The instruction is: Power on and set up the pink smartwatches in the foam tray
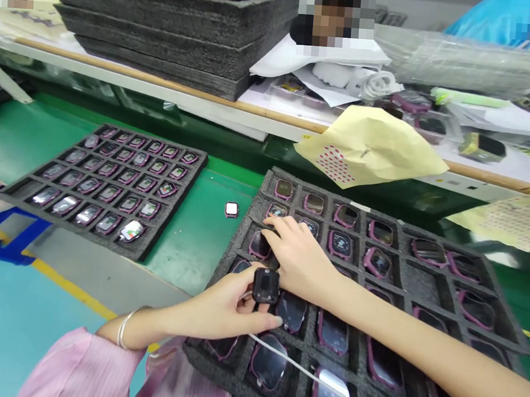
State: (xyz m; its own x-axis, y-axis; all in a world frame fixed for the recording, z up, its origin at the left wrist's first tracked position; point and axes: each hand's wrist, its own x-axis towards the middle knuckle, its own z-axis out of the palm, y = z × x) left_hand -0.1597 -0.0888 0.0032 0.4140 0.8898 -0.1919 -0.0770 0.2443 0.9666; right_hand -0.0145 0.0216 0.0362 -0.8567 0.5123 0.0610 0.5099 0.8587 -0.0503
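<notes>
My left hand (234, 305) holds a small black square device (267, 286) upright between thumb and fingers, a white cable (301, 368) running below it. My right hand (300, 255) reaches over the near foam tray (427, 282), fingers bent down at a watch (277, 211) with a lit face in its upper left part; whether they grip it is hidden. Purple-framed watches fill most of the tray's compartments, some with lit dials. One watch with a white screen (231, 209) lies alone on the green bench, left of the tray.
A second foam tray (153, 233) of watches lies at the left. Stacked dark foam trays (168, 28) stand on the shelf (271, 114) behind, beside papers and cables. A yellow sheet (372, 148) hangs over the shelf's edge. A person is behind it. A blue frame (8, 235) is at left.
</notes>
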